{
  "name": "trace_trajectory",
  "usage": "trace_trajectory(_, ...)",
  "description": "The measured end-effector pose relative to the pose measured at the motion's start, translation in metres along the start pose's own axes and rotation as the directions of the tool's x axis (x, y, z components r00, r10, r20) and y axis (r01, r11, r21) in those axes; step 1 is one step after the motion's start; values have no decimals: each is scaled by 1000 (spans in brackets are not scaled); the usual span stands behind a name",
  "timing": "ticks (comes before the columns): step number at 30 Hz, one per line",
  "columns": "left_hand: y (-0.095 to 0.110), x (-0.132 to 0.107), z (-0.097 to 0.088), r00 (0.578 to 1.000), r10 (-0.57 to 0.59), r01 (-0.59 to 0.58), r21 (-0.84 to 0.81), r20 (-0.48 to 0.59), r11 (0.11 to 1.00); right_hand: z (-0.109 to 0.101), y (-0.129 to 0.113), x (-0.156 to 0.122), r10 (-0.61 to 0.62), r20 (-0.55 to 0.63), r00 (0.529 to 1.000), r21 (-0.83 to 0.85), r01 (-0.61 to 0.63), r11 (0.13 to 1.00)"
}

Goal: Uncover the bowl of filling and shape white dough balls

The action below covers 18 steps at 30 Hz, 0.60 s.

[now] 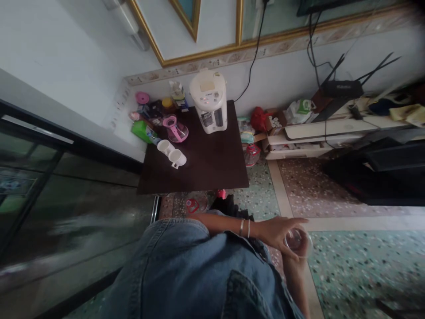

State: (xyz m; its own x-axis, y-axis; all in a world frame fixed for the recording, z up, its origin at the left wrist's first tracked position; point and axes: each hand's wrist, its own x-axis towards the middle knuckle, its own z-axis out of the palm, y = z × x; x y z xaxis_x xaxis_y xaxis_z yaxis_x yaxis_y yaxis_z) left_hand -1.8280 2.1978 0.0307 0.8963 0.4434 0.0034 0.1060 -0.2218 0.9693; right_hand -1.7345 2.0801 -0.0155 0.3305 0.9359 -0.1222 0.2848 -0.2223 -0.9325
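Note:
A clear glass (293,238) is held out to the right of my body, above the floor. My left hand (274,231), with bracelets at the wrist, reaches across my front and is closed around the glass's near side, one finger stretched over the top. From below, my right hand (299,253) meets the same glass, its fingers partly hidden behind the glass and blurred. Away to the left, two white mugs (177,157) stand together on a dark table (212,166). A pink-handled pitcher (175,129) and a white electric hot-water dispenser (210,99) stand behind them.
A green box (141,130) and several small packages crowd the table's left back corner. Large plastic bottles (251,155) stand on the floor beside the table. Right of it, a low white shelf (308,130) carries bags and a black router (342,88). A dark glossy panel (83,208) borders the left.

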Motion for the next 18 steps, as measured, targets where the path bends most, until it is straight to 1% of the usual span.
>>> trace_trajectory(2, 0, -2, -2, 999, -7, 7, 6, -35, 1000, -1, -1, 0, -9, -62, 998, 39, 11, 999)
trace_trajectory(4, -1, -6, -12, 997, -24, 26, 21, -80, 999, 7, -3, 5, -24, -98, 995, 81, 32, 996)
trace_trajectory(7, -3, -14, -33, 990, -37, 42, 39, -137, 998, 30, -10, 21, -51, -91, 995, 123, 62, 991)
trace_trajectory(8, -4, -16, -40, 990, -32, 38, 39, -137, 999, 38, -13, 28, -57, -90, 994, 128, 68, 989)
trace_trajectory(10, -7, -16, -55, 985, -51, 59, 42, -164, 997, 48, -19, 44, -53, -96, 994, 124, 65, 990)
trace_trajectory(11, -10, -13, -63, 980, -73, 83, 46, -183, 995, 49, -23, 53, -42, -103, 994, 116, 54, 992)
trace_trajectory(12, -14, -8, -71, 976, -98, 110, 52, -197, 993, 48, -25, 62, -26, -112, 993, 104, 38, 994)
trace_trajectory(14, -23, 9, -89, 974, -139, 154, 68, -181, 986, 41, -29, 81, 36, -145, 989, 89, -23, 996)
trace_trajectory(16, -33, 32, -105, 977, -166, 179, 100, -132, 979, 28, -30, 96, 119, -190, 975, 95, -102, 990)
trace_trajectory(18, -41, 57, -112, 981, -185, 192, 141, -63, 971, 12, -27, 104, 202, -243, 949, 125, -176, 976)
